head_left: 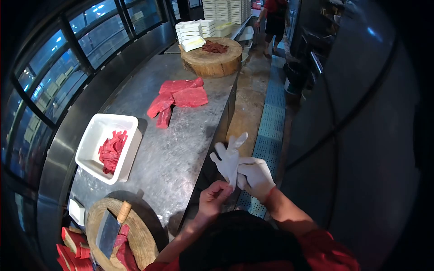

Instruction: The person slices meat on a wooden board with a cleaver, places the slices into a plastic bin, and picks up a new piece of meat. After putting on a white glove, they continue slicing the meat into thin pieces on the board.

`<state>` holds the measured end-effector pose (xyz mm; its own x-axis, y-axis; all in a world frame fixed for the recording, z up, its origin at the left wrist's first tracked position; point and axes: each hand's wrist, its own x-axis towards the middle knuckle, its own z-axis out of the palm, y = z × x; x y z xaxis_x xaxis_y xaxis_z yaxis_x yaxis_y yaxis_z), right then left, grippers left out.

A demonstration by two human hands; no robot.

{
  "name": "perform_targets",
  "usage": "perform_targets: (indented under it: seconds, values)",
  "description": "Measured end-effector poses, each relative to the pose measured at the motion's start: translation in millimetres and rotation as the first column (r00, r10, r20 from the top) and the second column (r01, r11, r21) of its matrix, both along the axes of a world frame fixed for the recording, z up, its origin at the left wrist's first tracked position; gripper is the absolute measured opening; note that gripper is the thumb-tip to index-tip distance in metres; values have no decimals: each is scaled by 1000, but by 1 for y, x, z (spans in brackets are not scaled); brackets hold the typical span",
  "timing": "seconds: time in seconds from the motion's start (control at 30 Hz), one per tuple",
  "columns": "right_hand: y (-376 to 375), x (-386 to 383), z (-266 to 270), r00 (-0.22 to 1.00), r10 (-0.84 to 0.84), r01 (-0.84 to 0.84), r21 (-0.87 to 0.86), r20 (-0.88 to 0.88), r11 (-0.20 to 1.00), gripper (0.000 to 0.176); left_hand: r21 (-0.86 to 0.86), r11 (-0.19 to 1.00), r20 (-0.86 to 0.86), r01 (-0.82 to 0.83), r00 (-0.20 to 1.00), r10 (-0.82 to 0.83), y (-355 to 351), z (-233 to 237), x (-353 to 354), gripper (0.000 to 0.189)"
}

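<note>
A loose white glove (228,158) is held out in front of me, its empty fingers sticking up and away. My bare left hand (214,198) pinches the lower end of this glove near its cuff. Wearing another white glove, my right hand (257,178) has its fingers curled against the loose glove's side and grips it. Both hands are over the floor, just right of the metal table (181,149). At the lower left, a cleaver (108,232) with a wooden handle rests on a round chopping block (147,239), beside a strip of red meat (124,253).
A white tub (131,156) holds cut meat strips (111,151). Large red meat pieces (178,98) lie mid-table. Farther back are another chopping block (212,65) with dark meat and stacked white trays (190,31). A person (275,20) stands in the aisle near a black bin (294,77).
</note>
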<state>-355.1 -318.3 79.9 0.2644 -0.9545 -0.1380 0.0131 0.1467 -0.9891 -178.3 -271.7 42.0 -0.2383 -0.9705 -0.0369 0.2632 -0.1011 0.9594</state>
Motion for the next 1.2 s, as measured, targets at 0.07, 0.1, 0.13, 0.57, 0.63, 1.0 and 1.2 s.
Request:
perform_targets:
  seconds: [0.07, 0.1, 0.13, 0.57, 0.63, 1.0, 1.2]
  values:
    - [0, -3, -11, 926, -209, -67, -679, -316, 731, 6, -2, 1000, 45, 27, 999, -27, 3, -3, -9, 9]
    - [2, -6, -15, 903, -239, -57, -652, -356, 756, 15, 41, 998, 37, 40, 998, -42, 3, -10, -13, 8]
    - [4, -7, -18, 904, -231, -67, -652, -361, 755, 15, 40, 999, 32, 31, 999, -32, 5, -14, -18, 8]
    - [23, -2, -55, 961, -205, 187, -113, -186, 976, 25, -307, 952, 177, -3, 982, 60, -5, -4, -39, 6]
    - [21, 2, -38, 974, -166, 155, -80, -152, 985, 32, -269, 963, 259, 13, 964, 60, -5, -3, -39, 7]
    - [-60, 3, -37, 209, -167, -498, 251, 964, 830, 62, -415, 909, 384, 33, 912, 143, -17, 8, -51, 11]
    - [-96, -14, -109, 520, 145, -480, 147, 842, 865, 75, -283, 957, 403, 59, 913, 62, -15, 7, -56, 14]
